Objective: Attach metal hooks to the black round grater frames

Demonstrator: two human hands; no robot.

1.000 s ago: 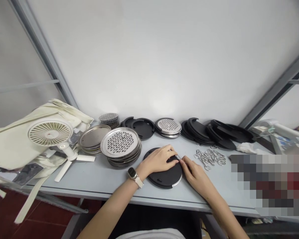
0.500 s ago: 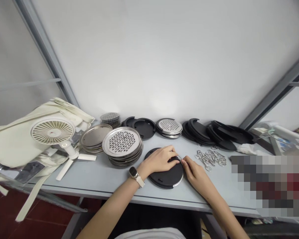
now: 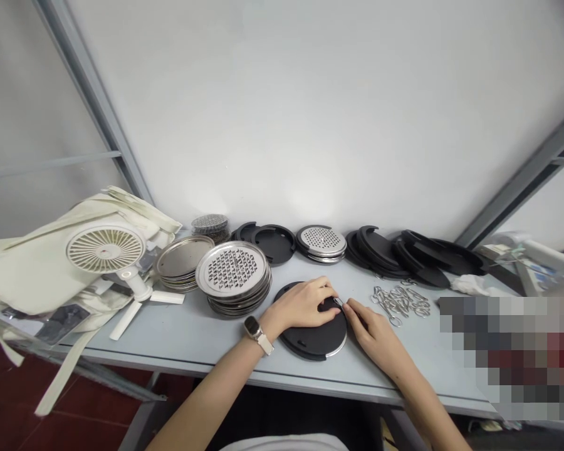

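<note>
A black round plastic holder (image 3: 314, 338) with a strip of shiny metal rim at its lower right lies flat on the table in front of me. My left hand (image 3: 305, 303) rests over its upper part, fingers curled and pressing it down. At the holder's right edge, my right hand (image 3: 367, 326) pinches a thin metal wire clip (image 3: 338, 302), whose other end reaches toward the left fingertips. Just right of that hand lies a pile of similar wire clips (image 3: 398, 302).
Left of the holder stand stacked metal grater discs (image 3: 233, 269) and plain-looking metal discs (image 3: 184, 258). Along the wall are black holders (image 3: 273, 243) and a holder with a perforated disc (image 3: 322, 239). A white fan (image 3: 107, 249) stands far left, beside a cream bag (image 3: 23, 263).
The left fingertips have parted from the wire clip, the thumb shifting lower on the holder. The right hand still pinches the clip. The whole view has shifted slightly.
</note>
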